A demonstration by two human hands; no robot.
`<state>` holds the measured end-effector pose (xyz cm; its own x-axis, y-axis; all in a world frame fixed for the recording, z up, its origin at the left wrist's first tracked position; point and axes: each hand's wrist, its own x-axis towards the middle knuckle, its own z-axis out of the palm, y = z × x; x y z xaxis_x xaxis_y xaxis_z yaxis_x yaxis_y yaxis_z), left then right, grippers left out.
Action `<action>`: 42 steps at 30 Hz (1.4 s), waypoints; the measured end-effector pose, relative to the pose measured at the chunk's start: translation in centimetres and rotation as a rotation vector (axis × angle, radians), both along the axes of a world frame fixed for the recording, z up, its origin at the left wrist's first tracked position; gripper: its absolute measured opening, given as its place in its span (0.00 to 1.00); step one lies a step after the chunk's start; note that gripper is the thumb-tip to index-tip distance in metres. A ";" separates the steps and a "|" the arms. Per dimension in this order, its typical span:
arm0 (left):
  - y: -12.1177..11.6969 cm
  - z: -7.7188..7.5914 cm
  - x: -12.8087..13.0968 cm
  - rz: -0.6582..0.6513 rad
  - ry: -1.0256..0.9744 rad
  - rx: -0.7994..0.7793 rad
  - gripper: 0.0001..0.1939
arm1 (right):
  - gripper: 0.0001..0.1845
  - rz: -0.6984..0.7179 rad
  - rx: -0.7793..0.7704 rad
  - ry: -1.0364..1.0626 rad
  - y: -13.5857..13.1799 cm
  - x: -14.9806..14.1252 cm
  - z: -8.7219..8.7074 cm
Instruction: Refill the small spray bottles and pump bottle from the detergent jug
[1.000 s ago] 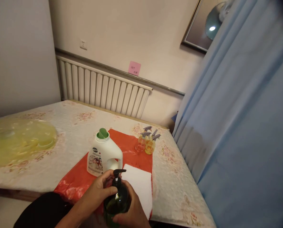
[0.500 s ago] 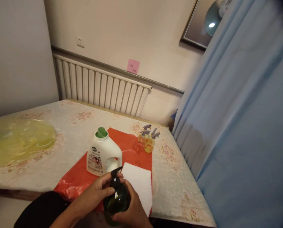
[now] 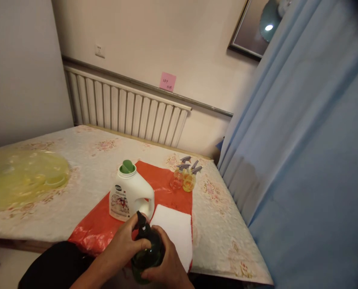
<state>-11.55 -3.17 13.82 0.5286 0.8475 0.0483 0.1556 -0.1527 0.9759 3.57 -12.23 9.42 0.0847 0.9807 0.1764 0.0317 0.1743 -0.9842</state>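
Note:
A dark green pump bottle (image 3: 147, 253) stands at the near edge of the table. My right hand (image 3: 166, 265) is wrapped round its body from the right. My left hand (image 3: 126, 241) pinches the neck just under the black pump head (image 3: 141, 220), whose spout points away and to the left. Right behind my hands stands a white detergent jug (image 3: 130, 196) with a green cap, on an orange plastic sheet (image 3: 105, 222). A white folded cloth (image 3: 175, 230) lies to the right of the bottle.
Small spray bottles (image 3: 185, 176) with yellow and orange liquid stand at the far end of the orange sheet. A yellow plastic bag (image 3: 22, 180) lies at the table's left. A radiator (image 3: 121, 108) lines the back wall; a blue curtain (image 3: 302, 160) hangs on the right.
The pump head has turned: its spout pointed right a second ago and now points away to the left. My left fingers shifted round the neck; the right hand stayed on the bottle.

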 end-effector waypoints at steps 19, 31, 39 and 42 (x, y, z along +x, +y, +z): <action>0.5 -0.9 -0.4 0.001 -0.207 -0.159 0.17 | 0.52 -0.044 -0.038 -0.050 -0.3 0.1 -0.3; 0.7 1.3 -1.3 0.125 -0.263 -0.146 0.23 | 0.53 -0.092 -0.110 -0.109 -0.6 0.1 -1.1; 1.0 0.8 -1.9 0.161 -0.300 -0.070 0.23 | 0.53 -0.112 -0.143 -0.125 -0.7 0.3 -1.0; 1.0 1.1 -2.0 0.177 -0.281 -0.022 0.22 | 0.54 -0.119 -0.144 -0.144 -0.7 0.3 -1.1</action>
<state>-13.54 -2.15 14.90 0.3419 0.9274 0.1517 -0.0979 -0.1254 0.9873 3.87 -12.95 8.30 0.1852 0.9812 0.0542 0.1851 0.0194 -0.9825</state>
